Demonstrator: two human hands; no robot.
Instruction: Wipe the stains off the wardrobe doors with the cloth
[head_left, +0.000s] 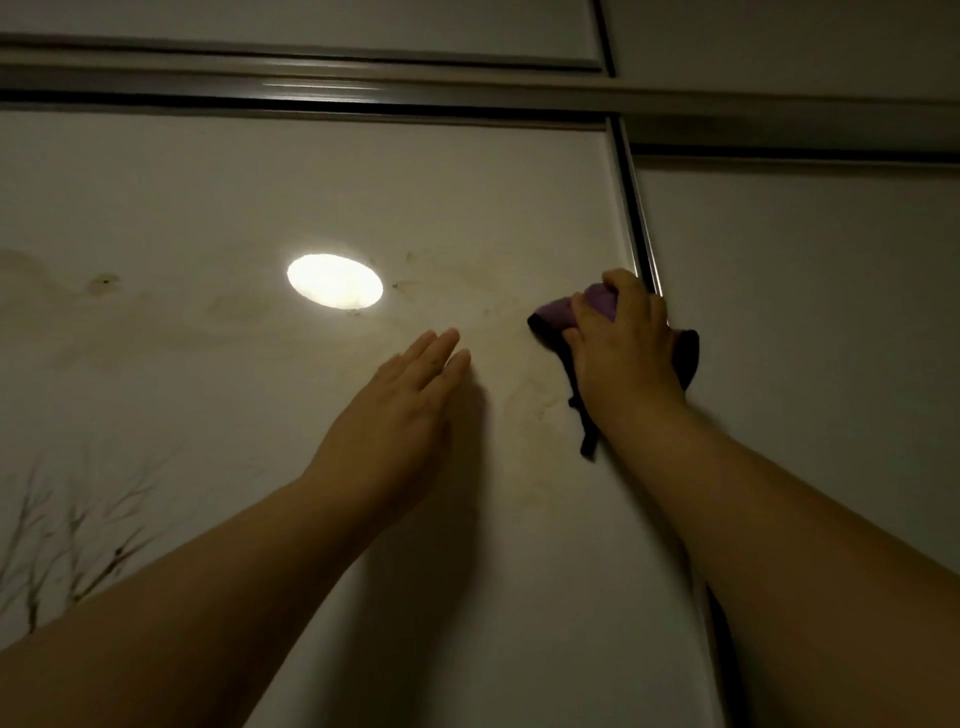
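Observation:
The left wardrobe door (260, 197) is a pale glossy panel with brownish smears across its middle and a faint bare-tree print at lower left. My right hand (623, 348) grips a bunched purple cloth (558, 312) with a dark edge and presses it against the door's right edge, beside the metal frame strip (631, 208). A dark tail of the cloth hangs below my wrist. My left hand (410, 400) lies flat on the panel with straight fingers, left of the cloth and apart from it.
A second pale door (805, 312) stands to the right, set slightly behind. A metal top rail (467, 93) runs across above both doors, with upper cabinet panels over it. A bright oval lamp reflection (335, 280) glares on the left door.

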